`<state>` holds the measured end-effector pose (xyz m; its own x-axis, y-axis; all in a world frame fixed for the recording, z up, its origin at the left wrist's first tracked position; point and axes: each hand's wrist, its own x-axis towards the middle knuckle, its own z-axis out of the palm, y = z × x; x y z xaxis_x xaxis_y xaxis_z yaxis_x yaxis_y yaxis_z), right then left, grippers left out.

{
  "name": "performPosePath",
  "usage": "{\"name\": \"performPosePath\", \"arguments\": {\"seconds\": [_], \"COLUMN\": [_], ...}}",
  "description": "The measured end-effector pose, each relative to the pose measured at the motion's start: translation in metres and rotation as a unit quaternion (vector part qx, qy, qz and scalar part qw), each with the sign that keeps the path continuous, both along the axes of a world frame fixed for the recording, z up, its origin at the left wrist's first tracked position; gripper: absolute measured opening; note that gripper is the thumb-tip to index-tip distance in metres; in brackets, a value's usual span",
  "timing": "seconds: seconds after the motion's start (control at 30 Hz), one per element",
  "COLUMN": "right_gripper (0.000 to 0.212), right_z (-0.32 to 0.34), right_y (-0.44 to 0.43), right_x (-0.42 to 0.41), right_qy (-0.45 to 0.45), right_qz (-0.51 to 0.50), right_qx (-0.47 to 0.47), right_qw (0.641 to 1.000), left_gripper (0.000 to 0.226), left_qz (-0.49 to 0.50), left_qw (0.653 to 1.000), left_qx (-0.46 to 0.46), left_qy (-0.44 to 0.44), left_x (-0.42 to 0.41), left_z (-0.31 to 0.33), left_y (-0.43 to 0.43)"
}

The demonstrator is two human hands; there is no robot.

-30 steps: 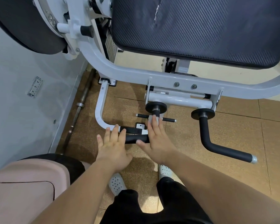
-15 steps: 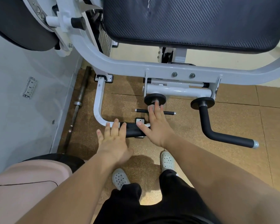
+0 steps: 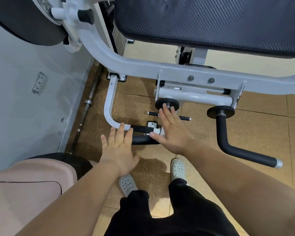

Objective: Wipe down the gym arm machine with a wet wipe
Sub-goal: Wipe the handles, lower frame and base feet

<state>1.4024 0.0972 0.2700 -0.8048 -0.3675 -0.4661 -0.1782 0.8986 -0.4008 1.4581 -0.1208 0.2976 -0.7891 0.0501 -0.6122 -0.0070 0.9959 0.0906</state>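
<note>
Below the big black arm pad (image 3: 211,23), both hands hang flat and empty, palms down, with no wipe showing in either one. Fingers of the left hand (image 3: 118,149) are straight and slightly fanned, the thumb swung out to the right; their tips overlap the white floor tube (image 3: 109,106) of the machine's base and the near end of the black left handle (image 3: 141,139). Whether they touch the grip cannot be told from this angle. Fingers of the right hand (image 3: 172,133) are straight too and closer together, pointing up toward the black disc (image 3: 167,103) where that handle joins the pivot — the thumb reaches left across the grip's end. A thin black crossbar (image 3: 169,116) passes behind this hand.

Farther out, the right handle (image 3: 235,149) hangs from its own disc and bends away to the right, ending in a silver cap. Above both runs the white frame tube (image 3: 177,72) with two bolts. On the brown tiled floor (image 3: 262,120) stand two white perforated clogs (image 3: 178,169) under black trousers; a barbell (image 3: 88,106) lies along the grey wall — a pink seat (image 3: 24,189) fills the lower left corner.
</note>
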Motion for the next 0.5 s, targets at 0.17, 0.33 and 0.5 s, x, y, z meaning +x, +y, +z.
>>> {"name": "performPosePath", "arguments": {"seconds": [0.17, 0.33, 0.5], "right_gripper": [0.099, 0.100, 0.094], "right_z": [0.001, -0.008, -0.013], "right_y": [-0.020, -0.019, 0.011], "right_x": [0.040, 0.076, 0.032], "right_qy": [0.022, 0.083, 0.080], "right_qz": [-0.041, 0.085, 0.148], "right_qx": [0.038, -0.001, 0.001], "right_qw": [0.998, 0.993, 0.986], "left_gripper": [0.096, 0.098, 0.094], "left_qz": [0.014, 0.018, 0.017], "left_qw": [1.000, 0.999, 0.998], "left_qx": [0.013, 0.022, 0.048], "left_qy": [0.011, 0.031, 0.042], "left_x": [0.001, 0.003, 0.004], "left_z": [0.000, 0.000, -0.002], "left_y": [0.001, 0.000, -0.004]}}
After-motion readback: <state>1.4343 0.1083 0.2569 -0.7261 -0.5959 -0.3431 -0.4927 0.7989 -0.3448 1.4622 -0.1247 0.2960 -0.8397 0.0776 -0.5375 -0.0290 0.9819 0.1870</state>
